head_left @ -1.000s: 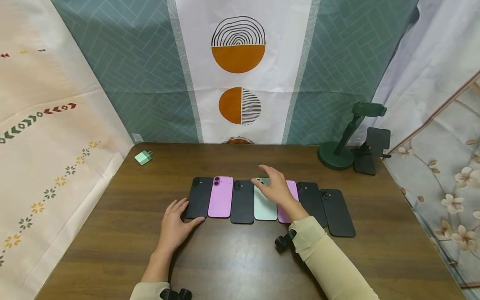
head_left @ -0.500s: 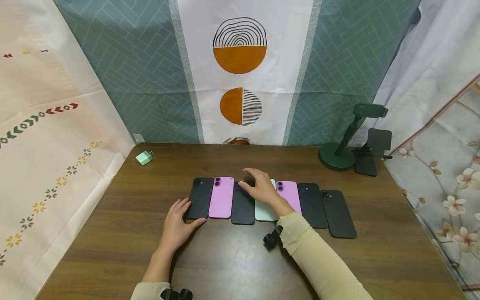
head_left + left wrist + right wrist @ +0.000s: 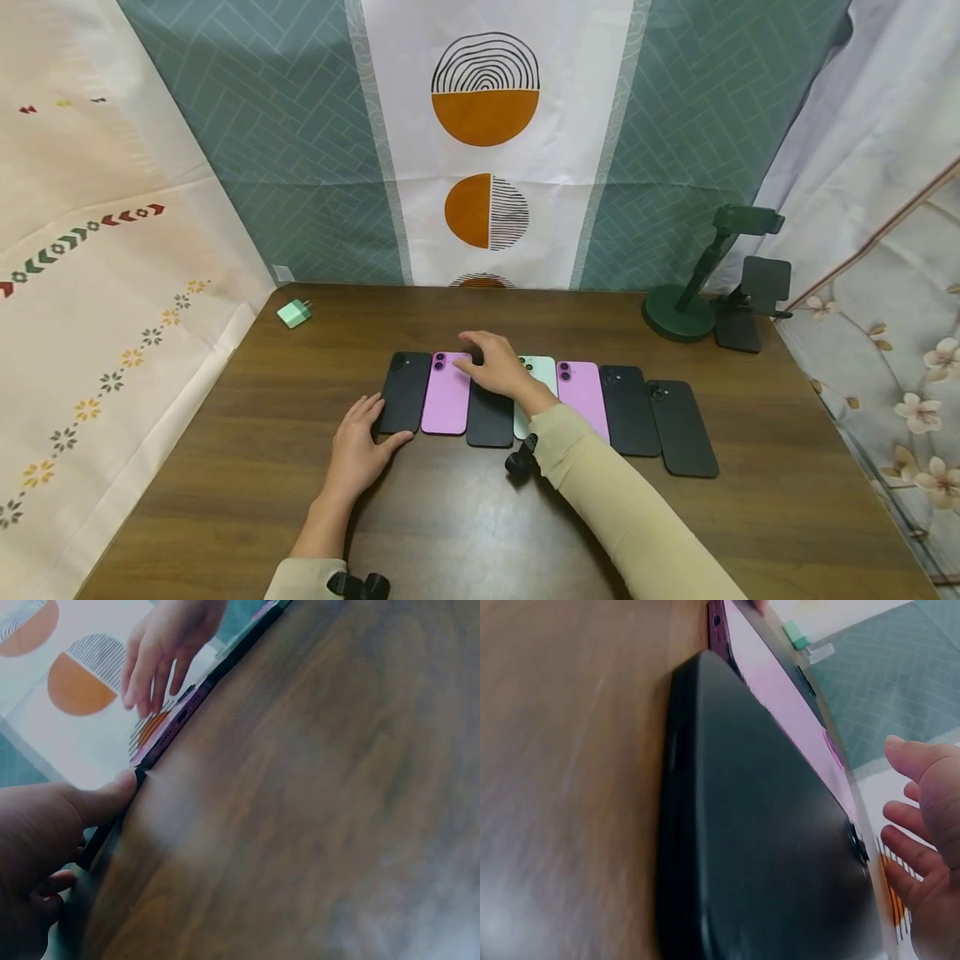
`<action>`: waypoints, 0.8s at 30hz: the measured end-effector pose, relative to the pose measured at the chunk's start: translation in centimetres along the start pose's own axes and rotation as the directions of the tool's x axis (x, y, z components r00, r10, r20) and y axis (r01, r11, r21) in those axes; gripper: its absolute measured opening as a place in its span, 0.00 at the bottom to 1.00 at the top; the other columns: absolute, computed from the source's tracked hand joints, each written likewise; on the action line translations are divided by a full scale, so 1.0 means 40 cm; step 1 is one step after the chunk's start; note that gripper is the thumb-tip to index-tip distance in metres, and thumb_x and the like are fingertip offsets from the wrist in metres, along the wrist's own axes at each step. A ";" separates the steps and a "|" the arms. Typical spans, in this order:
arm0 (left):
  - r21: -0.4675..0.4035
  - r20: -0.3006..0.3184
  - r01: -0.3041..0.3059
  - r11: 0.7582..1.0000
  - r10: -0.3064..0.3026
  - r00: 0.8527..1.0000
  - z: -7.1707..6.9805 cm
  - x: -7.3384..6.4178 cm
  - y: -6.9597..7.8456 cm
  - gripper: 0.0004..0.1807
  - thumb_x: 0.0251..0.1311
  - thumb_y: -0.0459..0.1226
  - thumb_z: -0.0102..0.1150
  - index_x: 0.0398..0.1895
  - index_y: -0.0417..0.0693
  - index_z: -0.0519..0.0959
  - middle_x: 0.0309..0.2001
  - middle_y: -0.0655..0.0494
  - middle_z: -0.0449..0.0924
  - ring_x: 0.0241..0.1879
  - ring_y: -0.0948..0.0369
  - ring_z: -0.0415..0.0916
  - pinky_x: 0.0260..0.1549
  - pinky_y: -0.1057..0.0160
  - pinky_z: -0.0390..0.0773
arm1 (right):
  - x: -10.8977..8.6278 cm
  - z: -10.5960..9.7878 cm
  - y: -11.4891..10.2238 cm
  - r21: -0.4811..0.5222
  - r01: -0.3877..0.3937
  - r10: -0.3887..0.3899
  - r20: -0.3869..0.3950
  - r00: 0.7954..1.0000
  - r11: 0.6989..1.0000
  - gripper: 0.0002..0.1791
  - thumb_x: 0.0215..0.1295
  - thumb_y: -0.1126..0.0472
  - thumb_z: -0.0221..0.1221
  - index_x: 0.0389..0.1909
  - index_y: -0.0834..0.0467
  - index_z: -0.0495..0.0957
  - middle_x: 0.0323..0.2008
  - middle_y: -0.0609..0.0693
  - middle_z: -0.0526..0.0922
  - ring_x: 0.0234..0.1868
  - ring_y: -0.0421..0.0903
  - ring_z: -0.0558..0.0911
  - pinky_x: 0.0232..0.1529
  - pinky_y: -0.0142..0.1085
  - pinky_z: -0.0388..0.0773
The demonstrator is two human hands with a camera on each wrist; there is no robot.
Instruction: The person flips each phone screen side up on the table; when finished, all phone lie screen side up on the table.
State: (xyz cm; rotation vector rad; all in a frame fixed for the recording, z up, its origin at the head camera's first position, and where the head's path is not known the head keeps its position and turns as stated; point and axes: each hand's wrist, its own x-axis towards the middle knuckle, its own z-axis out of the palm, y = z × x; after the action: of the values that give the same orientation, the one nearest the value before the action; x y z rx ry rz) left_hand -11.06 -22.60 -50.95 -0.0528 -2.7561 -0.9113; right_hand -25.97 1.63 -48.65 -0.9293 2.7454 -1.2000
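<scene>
Several phones lie back up in a side-by-side row. At the left end, my left hand (image 3: 358, 450) holds a black phone (image 3: 405, 387) by its edges, thumb at the near edge and fingers at the left side. Beside it is a pink phone (image 3: 446, 404), then a second black phone (image 3: 490, 421). Over that second black phone hovers my right hand (image 3: 491, 362), thumb and fingers spread, its fingertips reaching toward the pink phone's top. It partly hides a mint green phone (image 3: 542, 367). In the right wrist view the right hand (image 3: 930, 825) has nothing in its fingers.
Further right in the row lie another pink phone (image 3: 585, 400) and two black phones, one inner (image 3: 632, 417) and one at the end (image 3: 682, 433). A green stand (image 3: 678, 313) and a dark phone holder (image 3: 763, 283) occupy the back right. A mint charger plug (image 3: 294, 313) sits back left.
My right hand has moved left along the row, from over the mint phone to over the second black phone, uncovering the right pink phone. The left hand stays at the leftmost phone.
</scene>
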 end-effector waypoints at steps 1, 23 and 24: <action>0.006 0.002 -0.002 1.000 0.002 1.000 0.000 0.000 0.001 0.42 0.50 0.44 0.79 0.63 0.25 0.74 0.64 0.32 0.73 0.70 0.37 0.62 0.64 0.33 0.64 | 0.006 0.005 -0.003 -0.003 -0.001 0.001 0.010 1.000 1.000 0.28 0.69 0.55 0.65 0.65 0.65 0.75 0.61 0.58 0.80 0.64 0.53 0.77 0.67 0.46 0.72; -0.045 0.005 -0.009 0.999 0.010 1.000 0.007 0.001 -0.003 0.45 0.50 0.45 0.79 0.64 0.22 0.71 0.67 0.29 0.69 0.71 0.35 0.59 0.68 0.36 0.60 | 0.072 0.095 -0.049 -0.115 0.016 0.010 0.218 0.976 0.993 0.31 0.70 0.50 0.63 0.70 0.58 0.72 0.67 0.54 0.75 0.71 0.58 0.69 0.75 0.49 0.58; -0.046 0.006 -0.006 0.999 0.006 1.000 0.006 0.001 -0.004 0.46 0.50 0.45 0.79 0.65 0.22 0.70 0.67 0.29 0.69 0.71 0.35 0.59 0.69 0.36 0.60 | 0.072 0.097 -0.052 -0.124 0.017 0.012 0.227 0.974 0.992 0.31 0.70 0.50 0.63 0.71 0.57 0.72 0.68 0.55 0.74 0.72 0.59 0.67 0.76 0.51 0.55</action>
State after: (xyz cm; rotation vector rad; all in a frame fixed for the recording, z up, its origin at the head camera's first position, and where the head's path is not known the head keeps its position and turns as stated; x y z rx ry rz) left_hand -11.17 -22.57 -51.22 -0.0725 -2.7394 -0.9748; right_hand -26.39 -3.58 -49.33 -1.0108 2.6595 -0.8671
